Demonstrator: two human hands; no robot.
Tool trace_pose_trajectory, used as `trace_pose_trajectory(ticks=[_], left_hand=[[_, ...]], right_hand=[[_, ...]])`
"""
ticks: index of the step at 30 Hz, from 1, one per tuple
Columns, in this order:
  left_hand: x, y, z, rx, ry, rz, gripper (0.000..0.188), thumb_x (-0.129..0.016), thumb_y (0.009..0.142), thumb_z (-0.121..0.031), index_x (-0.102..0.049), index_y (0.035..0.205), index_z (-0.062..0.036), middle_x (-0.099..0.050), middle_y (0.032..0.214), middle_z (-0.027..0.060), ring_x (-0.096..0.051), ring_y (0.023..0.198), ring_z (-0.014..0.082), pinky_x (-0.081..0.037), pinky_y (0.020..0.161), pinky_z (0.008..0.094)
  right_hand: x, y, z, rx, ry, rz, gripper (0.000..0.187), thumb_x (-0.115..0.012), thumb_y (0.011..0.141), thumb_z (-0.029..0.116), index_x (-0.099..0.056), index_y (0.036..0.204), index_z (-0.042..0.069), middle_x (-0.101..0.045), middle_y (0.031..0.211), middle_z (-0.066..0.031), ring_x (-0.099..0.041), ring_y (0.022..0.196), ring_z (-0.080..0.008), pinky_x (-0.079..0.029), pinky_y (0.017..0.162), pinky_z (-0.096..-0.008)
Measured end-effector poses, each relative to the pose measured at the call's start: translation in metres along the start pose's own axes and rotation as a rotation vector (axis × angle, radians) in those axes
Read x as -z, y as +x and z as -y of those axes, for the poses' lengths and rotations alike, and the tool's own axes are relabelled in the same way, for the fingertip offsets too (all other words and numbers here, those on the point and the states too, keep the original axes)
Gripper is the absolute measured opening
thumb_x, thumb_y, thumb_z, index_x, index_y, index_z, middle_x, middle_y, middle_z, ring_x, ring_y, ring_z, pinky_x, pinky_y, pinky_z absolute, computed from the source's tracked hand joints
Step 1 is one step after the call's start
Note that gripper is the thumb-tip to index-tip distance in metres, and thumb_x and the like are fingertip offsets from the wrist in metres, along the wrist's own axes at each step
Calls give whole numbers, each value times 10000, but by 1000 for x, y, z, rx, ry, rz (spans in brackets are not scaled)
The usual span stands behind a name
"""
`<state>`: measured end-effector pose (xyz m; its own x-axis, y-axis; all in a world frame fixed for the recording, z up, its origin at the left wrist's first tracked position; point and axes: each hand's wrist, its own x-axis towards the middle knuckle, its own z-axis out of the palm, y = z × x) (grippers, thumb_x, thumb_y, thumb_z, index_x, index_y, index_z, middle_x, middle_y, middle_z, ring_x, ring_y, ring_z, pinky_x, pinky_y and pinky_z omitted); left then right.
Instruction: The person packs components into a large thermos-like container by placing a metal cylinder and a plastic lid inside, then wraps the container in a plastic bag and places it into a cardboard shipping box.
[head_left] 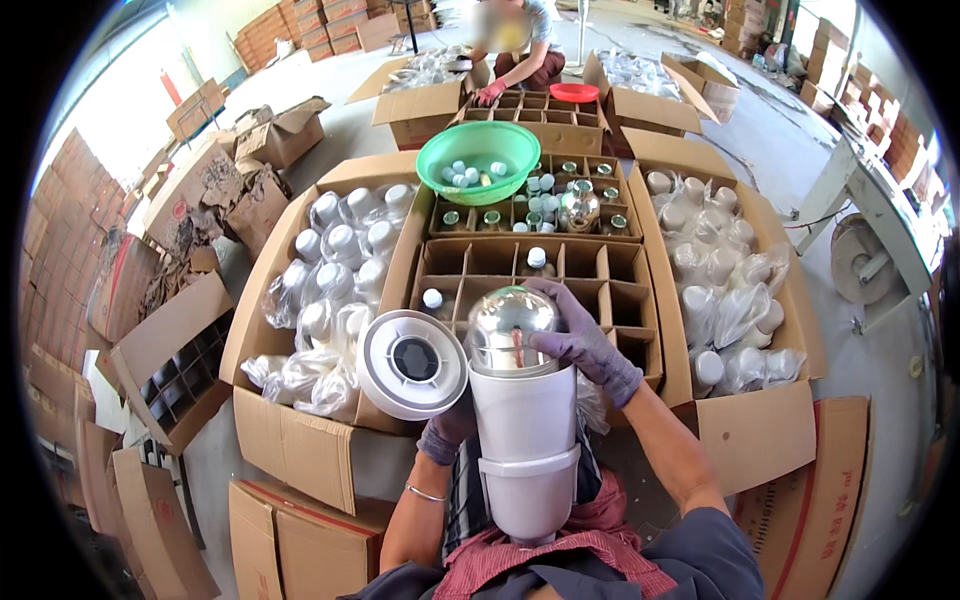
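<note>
While your right hand [585,345] closes over the shiny silver liner [510,325] at the mouth of the white flask body [525,440], your left hand [450,425] is mostly hidden behind that body; I cannot tell its grip, though the round white base cap [412,362] sits just above it. My reading is that you are seating the liner in the body, held upright over your lap. The next move likely calls for pressing it straight down, squarely, since glass may crack if tilted. Counting: one liner in hand, another in the far divided box [578,210]; one green bowl [478,160] of small caps; two bottles stand in the near divided box [540,280].
</note>
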<state>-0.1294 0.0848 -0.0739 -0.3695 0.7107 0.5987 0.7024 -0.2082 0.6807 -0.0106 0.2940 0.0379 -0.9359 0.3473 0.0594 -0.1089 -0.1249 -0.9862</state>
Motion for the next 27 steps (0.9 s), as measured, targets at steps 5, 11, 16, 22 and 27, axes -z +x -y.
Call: trace_pose_trajectory(ticks=[5,11,16,22,27], left_hand=[[-3,6,-17,219,-391,5,606,-653,885,-136,-404,1405,53,-499,1397,171,-503,1260,241,-396,1078,380],[29,33,-1,813,-1417,-495,591,-469,966,-495,-480,1311,-16,-619,1207,151,-636,1068,270,-546,882,379],[42,64,-4,553,-714,-620,402,-552,987,-308,-520,1260,-15,-599,1187,113,-604,1010,160,-518,836,285],[40,93,-14,478,-464,-541,311,-677,920,-178,-571,1136,19,-652,1036,67,-598,924,106,-488,820,245],[32,84,3,490,-457,-492,330,-701,898,-140,-567,1150,25,-653,1045,69,-596,929,108,-486,832,251]], right_hand=[[5,5,-3,-111,-85,198,474,-661,871,220,-521,1279,25,-570,1219,-71,-537,1135,-143,-416,1016,-292],[5,12,2,-146,-310,348,228,-614,936,206,-613,1065,19,-627,994,-37,-566,947,-106,-465,871,-266],[-4,18,11,-76,-736,293,270,-718,866,257,-566,893,35,-579,798,-6,-511,719,-83,-443,638,-243],[1,16,1,-214,-358,234,313,-749,835,288,-565,863,36,-610,822,-18,-558,785,-75,-478,664,-248],[-16,19,23,-167,-761,343,352,-762,816,334,-608,807,18,-619,738,-29,-587,710,-99,-491,631,-284]])
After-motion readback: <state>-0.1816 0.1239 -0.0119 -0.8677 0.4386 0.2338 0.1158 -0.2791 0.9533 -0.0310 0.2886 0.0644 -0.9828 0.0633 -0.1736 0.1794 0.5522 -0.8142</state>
